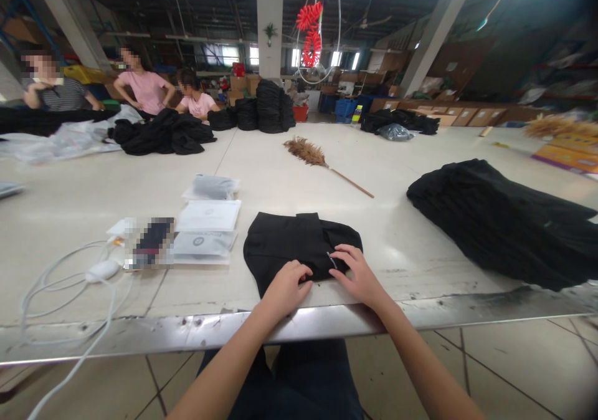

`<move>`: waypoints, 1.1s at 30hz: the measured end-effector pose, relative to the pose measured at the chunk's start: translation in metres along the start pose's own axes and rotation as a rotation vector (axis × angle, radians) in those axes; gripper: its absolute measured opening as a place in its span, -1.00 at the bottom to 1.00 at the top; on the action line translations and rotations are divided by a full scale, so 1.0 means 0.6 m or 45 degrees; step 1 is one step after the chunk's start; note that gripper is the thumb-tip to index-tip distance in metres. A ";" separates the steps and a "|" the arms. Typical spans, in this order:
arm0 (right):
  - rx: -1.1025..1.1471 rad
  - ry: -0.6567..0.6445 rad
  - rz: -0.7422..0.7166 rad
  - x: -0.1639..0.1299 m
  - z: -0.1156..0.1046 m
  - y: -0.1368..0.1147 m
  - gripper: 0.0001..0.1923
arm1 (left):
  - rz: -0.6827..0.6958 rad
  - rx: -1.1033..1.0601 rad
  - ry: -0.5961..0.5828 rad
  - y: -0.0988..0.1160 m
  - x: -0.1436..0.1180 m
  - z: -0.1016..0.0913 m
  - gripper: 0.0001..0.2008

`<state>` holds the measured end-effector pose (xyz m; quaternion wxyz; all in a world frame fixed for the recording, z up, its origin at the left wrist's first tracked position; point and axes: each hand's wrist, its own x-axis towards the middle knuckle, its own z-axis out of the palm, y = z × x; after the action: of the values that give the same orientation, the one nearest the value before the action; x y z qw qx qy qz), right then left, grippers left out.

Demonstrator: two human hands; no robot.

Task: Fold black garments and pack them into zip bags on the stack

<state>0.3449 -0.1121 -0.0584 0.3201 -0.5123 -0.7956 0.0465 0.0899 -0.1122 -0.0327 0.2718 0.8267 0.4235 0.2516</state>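
Left fingers [299, 270] and right fingers [346, 251] touch folded black cloth [284, 239] on the table [378, 239].

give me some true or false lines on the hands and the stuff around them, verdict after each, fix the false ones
1. The left hand and the right hand are both at the folded black cloth. True.
2. The left hand and the right hand are at opposite ends of the cloth, far apart. False: they are close together near its near edge, with a small label by the right hand.
3. A feather duster lies beyond the black cloth. True.
4. The feather duster's handle end points away to the left. False: it points right and toward the person.
5. Pale packets lie left of the black cloth. True.
6. Nothing lies to the right of the black cloth. False: a large black heap lies there.
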 end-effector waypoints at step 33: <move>0.123 -0.597 0.143 0.188 -0.043 -0.021 -0.71 | -0.454 0.271 -0.107 -0.087 0.000 -0.168 -0.70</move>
<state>0.3187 -0.0290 0.0190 0.1476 -0.5150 -0.8153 0.2199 -0.0045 -0.0628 0.0057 0.2406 0.7726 0.5755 0.1188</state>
